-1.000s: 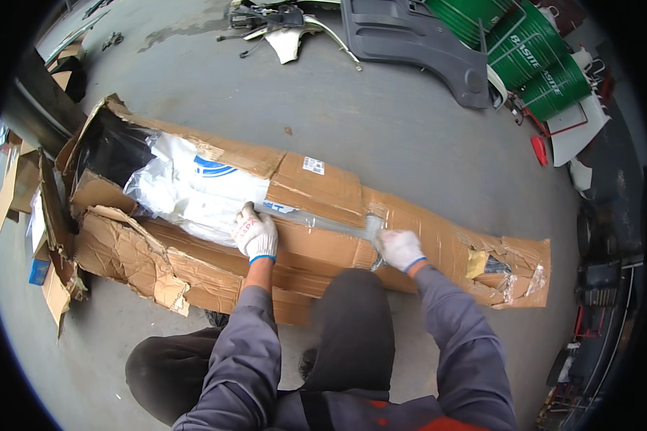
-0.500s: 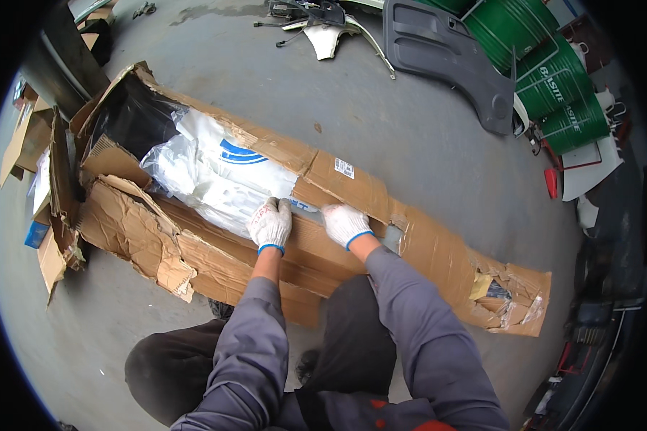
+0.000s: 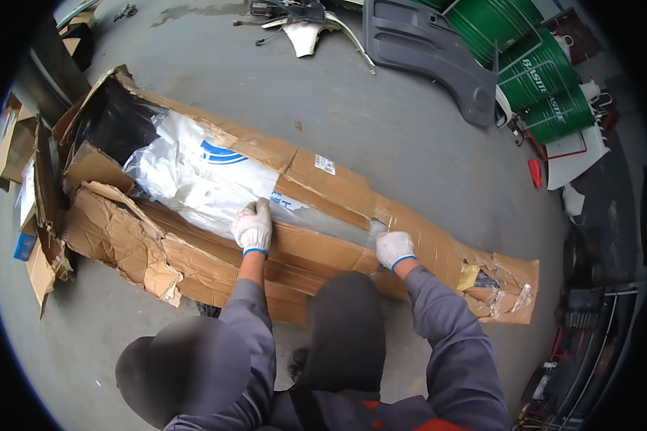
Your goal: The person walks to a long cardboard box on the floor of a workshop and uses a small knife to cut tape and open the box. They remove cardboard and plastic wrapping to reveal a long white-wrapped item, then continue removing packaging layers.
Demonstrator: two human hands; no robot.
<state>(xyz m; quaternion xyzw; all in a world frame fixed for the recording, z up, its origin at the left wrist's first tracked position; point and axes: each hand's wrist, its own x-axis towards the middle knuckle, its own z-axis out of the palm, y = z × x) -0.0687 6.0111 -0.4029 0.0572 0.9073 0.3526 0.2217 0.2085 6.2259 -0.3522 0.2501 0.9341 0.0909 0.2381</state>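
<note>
Grey floor (image 3: 381,129) bears the carton (image 3: 334,188), left hand (image 3: 252,228) and right hand (image 3: 395,249) curled at its opening, grips unclear.

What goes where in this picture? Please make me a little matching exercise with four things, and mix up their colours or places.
Things:
1. Left hand
2. Drums
3. Right hand
4. Moulded panel

Colours or places:
A. Dark grey, left of the green things
B. At the lower edge of the white plastic wrapping
C. Green, at the upper right
D. At the cardboard box, nearer its narrow right end

Pairs: 1-B, 2-C, 3-D, 4-A
</note>
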